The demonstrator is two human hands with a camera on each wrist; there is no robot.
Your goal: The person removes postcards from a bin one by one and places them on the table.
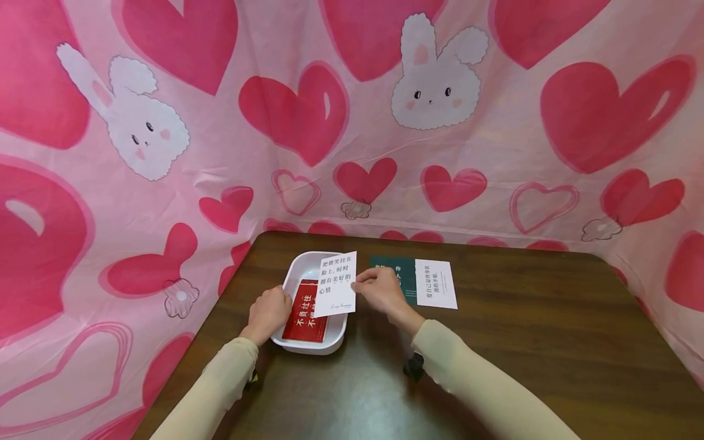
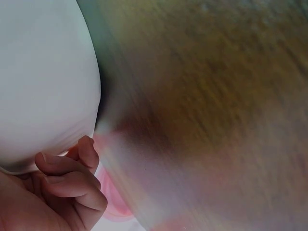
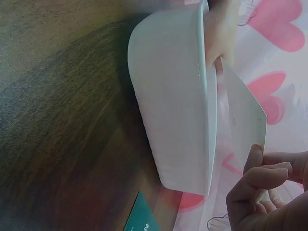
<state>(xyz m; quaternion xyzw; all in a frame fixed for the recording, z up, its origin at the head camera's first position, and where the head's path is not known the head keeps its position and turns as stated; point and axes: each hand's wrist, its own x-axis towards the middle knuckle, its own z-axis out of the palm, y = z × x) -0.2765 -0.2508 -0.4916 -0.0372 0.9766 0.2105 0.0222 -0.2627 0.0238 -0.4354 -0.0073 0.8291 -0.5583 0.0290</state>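
My right hand (image 1: 379,289) pinches a white card (image 1: 335,282) with dark printed characters by its right edge. The card is held over a white plastic tub (image 1: 286,342), and in the right wrist view it stands slanted above the rim. Inside the tub lies a red card (image 1: 304,313) with white characters, partly covered by the white one. My left hand (image 1: 269,313) grips the tub's left rim, its fingers (image 2: 72,185) curled at the wall in the left wrist view.
Right of the tub, a green card (image 1: 408,278) lies on the brown wooden table (image 1: 522,342), partly hidden behind my right hand. Another white card (image 1: 436,284) overlaps its right part. A pink cloth (image 1: 374,140) with hearts and rabbits hangs around the table's back and sides.
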